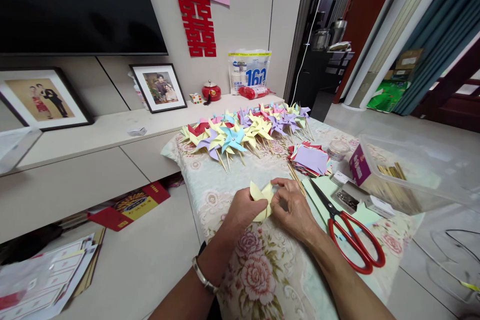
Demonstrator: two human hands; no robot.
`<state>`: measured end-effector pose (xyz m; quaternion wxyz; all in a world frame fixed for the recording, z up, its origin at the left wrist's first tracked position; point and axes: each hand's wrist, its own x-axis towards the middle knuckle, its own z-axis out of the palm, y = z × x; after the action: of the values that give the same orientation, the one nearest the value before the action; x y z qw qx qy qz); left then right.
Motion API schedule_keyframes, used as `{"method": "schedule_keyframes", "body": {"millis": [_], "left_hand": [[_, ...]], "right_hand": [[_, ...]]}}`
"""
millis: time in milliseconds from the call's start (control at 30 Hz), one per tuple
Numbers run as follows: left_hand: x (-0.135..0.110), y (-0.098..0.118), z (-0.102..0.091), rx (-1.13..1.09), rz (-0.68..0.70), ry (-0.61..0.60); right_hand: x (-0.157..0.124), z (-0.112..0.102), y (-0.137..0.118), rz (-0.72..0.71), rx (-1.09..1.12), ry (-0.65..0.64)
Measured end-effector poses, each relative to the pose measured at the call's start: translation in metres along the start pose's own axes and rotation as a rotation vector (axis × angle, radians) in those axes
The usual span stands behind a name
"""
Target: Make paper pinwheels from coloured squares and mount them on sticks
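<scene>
Between my two hands is a pale yellow paper pinwheel (258, 192), its corners partly folded in toward the middle. My left hand (243, 210) grips it from the left, thumb pressed on the centre. On the right side, my right hand (294, 207) pinches the paper's edge with thumb and fingers. Fingers hide part of the folds. Beyond them, finished paper pinwheels (232, 139) on sticks lie in rows. A stack of coloured paper squares (309, 157) sits past my right hand, and red-handled scissors (352, 235) lie to its right.
A small box of dark metal pins (348, 200) rests on green paper. At right stands a clear plastic bin (412, 180) with wooden sticks (393, 175). Everything lies on a floral tablecloth (258, 275). Behind is a cabinet ledge with a framed photo (159, 87) and a red pot (211, 92).
</scene>
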<state>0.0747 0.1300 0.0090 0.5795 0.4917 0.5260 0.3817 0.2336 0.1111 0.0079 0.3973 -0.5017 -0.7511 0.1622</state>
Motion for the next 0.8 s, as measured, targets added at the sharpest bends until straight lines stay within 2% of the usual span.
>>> {"method": "schedule_keyframes", "body": {"millis": [633,733,800], "left_hand": [[0.005,-0.014,0.001,0.067,0.083,0.016],[0.003,-0.011,0.000,0.065,0.088,0.023],[0.001,-0.007,-0.001,0.016,0.063,0.027]], "right_hand": [[0.000,-0.001,-0.002,0.062,0.034,-0.053],[0.000,-0.003,-0.002,0.057,0.050,-0.037],[0.000,-0.004,-0.001,0.053,0.062,0.018]]}}
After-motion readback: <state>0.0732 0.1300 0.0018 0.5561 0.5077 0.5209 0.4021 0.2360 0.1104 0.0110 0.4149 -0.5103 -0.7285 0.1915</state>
